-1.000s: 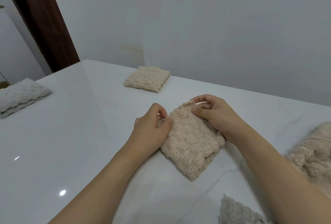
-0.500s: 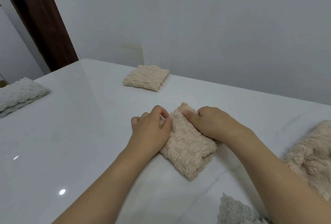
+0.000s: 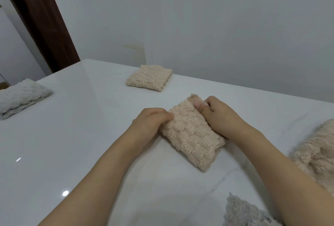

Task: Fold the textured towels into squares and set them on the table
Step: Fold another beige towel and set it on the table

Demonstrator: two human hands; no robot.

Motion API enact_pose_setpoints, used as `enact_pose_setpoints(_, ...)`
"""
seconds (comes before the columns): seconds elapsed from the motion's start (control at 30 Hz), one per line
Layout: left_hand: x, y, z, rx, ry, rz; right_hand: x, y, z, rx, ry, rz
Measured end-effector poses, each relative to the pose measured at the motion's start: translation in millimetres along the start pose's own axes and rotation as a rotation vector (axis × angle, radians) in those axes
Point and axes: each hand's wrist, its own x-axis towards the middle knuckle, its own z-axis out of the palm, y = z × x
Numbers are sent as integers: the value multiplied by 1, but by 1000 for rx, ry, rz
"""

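A beige textured towel (image 3: pixel 191 135), folded into a small thick rectangle, lies on the white table (image 3: pixel 72 144) at the centre. My left hand (image 3: pixel 150 122) grips its left edge with curled fingers. My right hand (image 3: pixel 220 115) presses on its right side, thumb on top near the far corner. A folded beige towel (image 3: pixel 149 77) sits square at the far edge. A folded white-grey towel (image 3: pixel 21 97) lies at the far left.
An unfolded beige towel (image 3: pixel 318 153) is heaped at the right edge. A grey-white towel (image 3: pixel 244 213) pokes in at the bottom right. A grey wall rises right behind the table, with a dark wooden door frame (image 3: pixel 39 18) at the left.
The towel's far edge, held up a second ago, has been laid down and pressed flat. Both hands have shifted slightly toward the far side along its edges.
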Motion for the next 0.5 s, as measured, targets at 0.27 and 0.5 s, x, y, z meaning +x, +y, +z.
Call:
enact_pose_setpoints(0.27,4,-2,-3,-46,139,69,3,4,2,59,70,10)
enact_pose_setpoints(0.5,-10,-10,21,626,393,276,5,5,14,-168,253,146)
